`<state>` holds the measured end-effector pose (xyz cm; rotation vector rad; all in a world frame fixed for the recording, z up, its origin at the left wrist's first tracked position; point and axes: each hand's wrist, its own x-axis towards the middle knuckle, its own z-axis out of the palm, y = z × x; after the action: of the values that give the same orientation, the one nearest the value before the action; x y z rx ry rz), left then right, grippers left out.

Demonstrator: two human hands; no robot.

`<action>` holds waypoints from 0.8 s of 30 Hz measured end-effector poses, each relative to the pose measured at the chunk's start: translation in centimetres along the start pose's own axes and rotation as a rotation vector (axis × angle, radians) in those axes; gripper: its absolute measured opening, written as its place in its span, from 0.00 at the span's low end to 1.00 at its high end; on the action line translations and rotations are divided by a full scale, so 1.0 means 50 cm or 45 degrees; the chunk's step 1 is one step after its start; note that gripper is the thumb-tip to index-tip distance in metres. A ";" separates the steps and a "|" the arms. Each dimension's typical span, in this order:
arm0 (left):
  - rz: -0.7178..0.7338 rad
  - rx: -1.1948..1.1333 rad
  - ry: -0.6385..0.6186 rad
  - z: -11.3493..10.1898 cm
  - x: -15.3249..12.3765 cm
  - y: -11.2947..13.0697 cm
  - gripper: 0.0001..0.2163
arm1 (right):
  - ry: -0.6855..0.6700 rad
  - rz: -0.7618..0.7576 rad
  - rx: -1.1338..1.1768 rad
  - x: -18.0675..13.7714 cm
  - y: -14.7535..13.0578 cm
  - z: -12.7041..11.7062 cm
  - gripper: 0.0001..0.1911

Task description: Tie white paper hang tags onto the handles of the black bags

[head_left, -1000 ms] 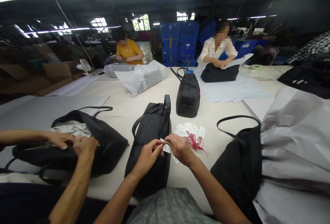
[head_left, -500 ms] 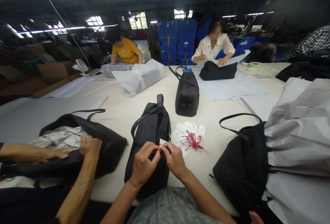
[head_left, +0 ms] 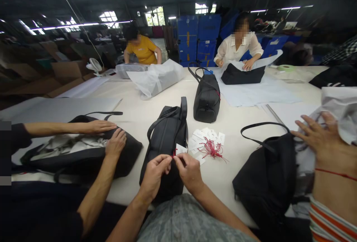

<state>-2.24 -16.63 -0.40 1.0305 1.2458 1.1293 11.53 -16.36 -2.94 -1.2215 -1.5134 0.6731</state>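
Directly in front of me lies a black handbag (head_left: pixel 164 134) with its strap standing up at the far end. Above its near part, my left hand (head_left: pixel 156 173) pinches a red tag string (head_left: pixel 173 155) between thumb and forefinger. Close beside it, my right hand (head_left: pixel 190 171) is closed in a pinch on the same string. A white hang tag (head_left: pixel 181 148) shows just beyond my fingertips, against the bag's right side. To the right on the table is a fanned pile of white tags (head_left: pixel 205 135) with tangled red strings (head_left: pixel 213 149).
On the left, a co-worker's two hands (head_left: pixel 115 141) touch a paper-stuffed black bag (head_left: pixel 131 152). On the right, another person's hand (head_left: pixel 320 134) rests at white paper behind a black bag (head_left: pixel 264 175). Another bag (head_left: pixel 206 100) stands ahead; two people work across the table.
My hands still pinch the string, a little more drawn together at the fingertips. The left co-worker's hands moved onto the bag's far edge. A person's hand has come in at the right, pressing the paper.
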 end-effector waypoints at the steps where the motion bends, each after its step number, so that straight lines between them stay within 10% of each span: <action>1: -0.010 -0.085 0.016 0.006 -0.001 -0.002 0.13 | -0.005 0.118 0.130 0.002 -0.002 -0.001 0.10; 10: 0.774 0.682 0.145 0.011 0.011 -0.013 0.06 | -0.111 0.633 0.970 0.013 0.005 0.003 0.16; 19: 1.205 1.227 -0.437 -0.040 0.043 0.014 0.13 | -0.177 0.883 1.109 0.013 0.015 -0.017 0.13; 24: 1.254 1.309 -0.471 -0.041 0.055 0.029 0.11 | -0.259 0.868 1.075 0.020 0.010 -0.030 0.14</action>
<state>-4.42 -13.71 0.46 2.6899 0.9747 0.8427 13.17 -15.52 -2.56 -0.9786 -0.7509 1.7171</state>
